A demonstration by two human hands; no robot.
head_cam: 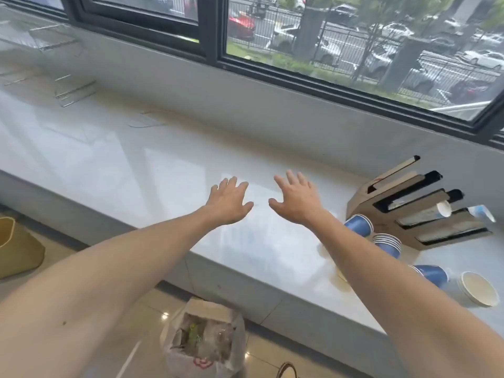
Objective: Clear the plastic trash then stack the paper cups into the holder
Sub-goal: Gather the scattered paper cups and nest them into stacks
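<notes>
Paper cups (387, 242) lie loose at the right of the frame, beside the cardboard holder (417, 211).
Your left hand (227, 204) and right hand (296, 200) hover mid-frame over the white counter (136, 165), fingers spread, holding nothing; a trash bag (204, 342) sits on the floor at bottom centre.

Bright, even daylight from the window (354, 50) along the upper edge. Broad white glare across the glossy table (122, 165), mid-left. Soft, faint shadows only. Slight overall blur, softest at upper left. Wide-angle bending of straight lines toward the frame edges.
</notes>
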